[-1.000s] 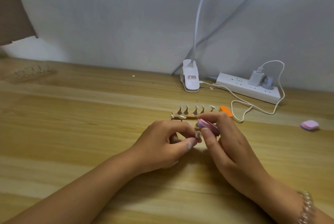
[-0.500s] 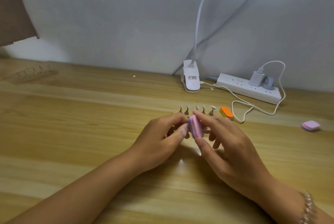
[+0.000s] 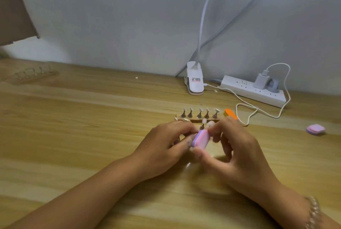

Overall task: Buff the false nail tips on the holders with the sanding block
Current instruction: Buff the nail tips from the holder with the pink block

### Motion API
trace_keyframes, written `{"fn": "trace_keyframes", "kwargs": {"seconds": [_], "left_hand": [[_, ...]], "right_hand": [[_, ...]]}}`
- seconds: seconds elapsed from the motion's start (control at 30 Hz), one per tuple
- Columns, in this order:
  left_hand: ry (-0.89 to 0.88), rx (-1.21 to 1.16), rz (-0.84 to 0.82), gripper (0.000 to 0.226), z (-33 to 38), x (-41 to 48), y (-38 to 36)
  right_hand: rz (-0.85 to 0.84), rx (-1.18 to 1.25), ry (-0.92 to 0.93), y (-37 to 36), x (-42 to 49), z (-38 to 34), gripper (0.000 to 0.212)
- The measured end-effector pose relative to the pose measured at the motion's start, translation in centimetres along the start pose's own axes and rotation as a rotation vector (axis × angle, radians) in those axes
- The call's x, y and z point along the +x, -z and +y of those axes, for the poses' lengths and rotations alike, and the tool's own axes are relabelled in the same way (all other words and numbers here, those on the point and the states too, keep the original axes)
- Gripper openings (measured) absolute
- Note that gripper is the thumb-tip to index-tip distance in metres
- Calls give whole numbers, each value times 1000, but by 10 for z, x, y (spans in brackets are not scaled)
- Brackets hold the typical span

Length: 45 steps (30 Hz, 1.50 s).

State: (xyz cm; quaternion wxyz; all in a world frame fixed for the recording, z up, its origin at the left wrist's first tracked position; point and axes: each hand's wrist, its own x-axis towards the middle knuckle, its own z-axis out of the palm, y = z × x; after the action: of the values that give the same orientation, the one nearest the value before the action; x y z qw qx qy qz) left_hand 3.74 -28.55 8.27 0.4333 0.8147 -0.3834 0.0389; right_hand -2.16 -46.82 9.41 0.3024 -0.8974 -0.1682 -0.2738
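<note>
A pink and purple sanding block [image 3: 201, 140] stands on edge between my hands, pinched by my right hand [image 3: 232, 153] between thumb and fingers. My left hand [image 3: 166, 147] is curled beside it, fingertips closed on a small holder that is mostly hidden. Just beyond the block, one metal holder with a pale nail tip [image 3: 203, 123] sticks up. Behind it a wooden base carries a row of several metal holders with nail tips [image 3: 199, 115].
An orange block [image 3: 230, 113] lies right of the row. A second pink block [image 3: 315, 129] rests at the far right. A white lamp clamp [image 3: 194, 82], a power strip [image 3: 252, 91] with charger and looping cable sit by the wall. Another holder rack [image 3: 31, 75] lies far left.
The sanding block turned from lying flat to standing on edge and slid toward me. Both hands drew back slightly from the row, uncovering a holder with a nail tip behind them.
</note>
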Motion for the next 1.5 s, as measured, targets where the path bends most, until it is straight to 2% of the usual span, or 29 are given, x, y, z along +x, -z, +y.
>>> {"fn": "trace_keyframes", "kwargs": {"seconds": [0.07, 0.17, 0.3, 0.43, 0.57, 0.7, 0.83, 0.97, 1.1, 1.23, 1.37, 1.5], "left_hand": [[13, -6, -2, 17, 0, 1, 0], [22, -57, -9, 15, 1, 1, 1], [14, -37, -21, 20, 0, 1, 1], [30, -81, -6, 18, 1, 0, 1], [50, -101, 5, 14, 0, 0, 0], [73, -159, -7, 11, 2, -1, 1], [77, -135, 1, 15, -1, 0, 2], [89, -191, -5, 16, 1, 1, 1], [107, -215, -12, 22, -1, 3, 1], [108, -228, -36, 18, -1, 2, 2], [109, -197, -34, 18, -3, 2, 2], [110, -214, -41, 19, 0, 3, 2]], "right_hand": [[-17, 30, -17, -1, 0, 0, 37], [52, 48, -146, 3, 6, 6, 32], [-19, 26, -14, -1, -1, -1, 32], [20, 90, -156, 4, 4, 4, 31], [-41, 66, -51, 1, 1, 0, 29], [-4, 114, -153, 4, 5, 5, 28], [-48, 72, -27, 1, 0, -2, 29], [5, 132, -134, 4, 3, 6, 27], [-35, 27, 15, 0, -2, -2, 32], [41, 78, -129, 4, 3, 5, 38], [-26, 0, -19, 0, -2, -1, 34], [11, 72, -160, 3, 4, 8, 35]]}}
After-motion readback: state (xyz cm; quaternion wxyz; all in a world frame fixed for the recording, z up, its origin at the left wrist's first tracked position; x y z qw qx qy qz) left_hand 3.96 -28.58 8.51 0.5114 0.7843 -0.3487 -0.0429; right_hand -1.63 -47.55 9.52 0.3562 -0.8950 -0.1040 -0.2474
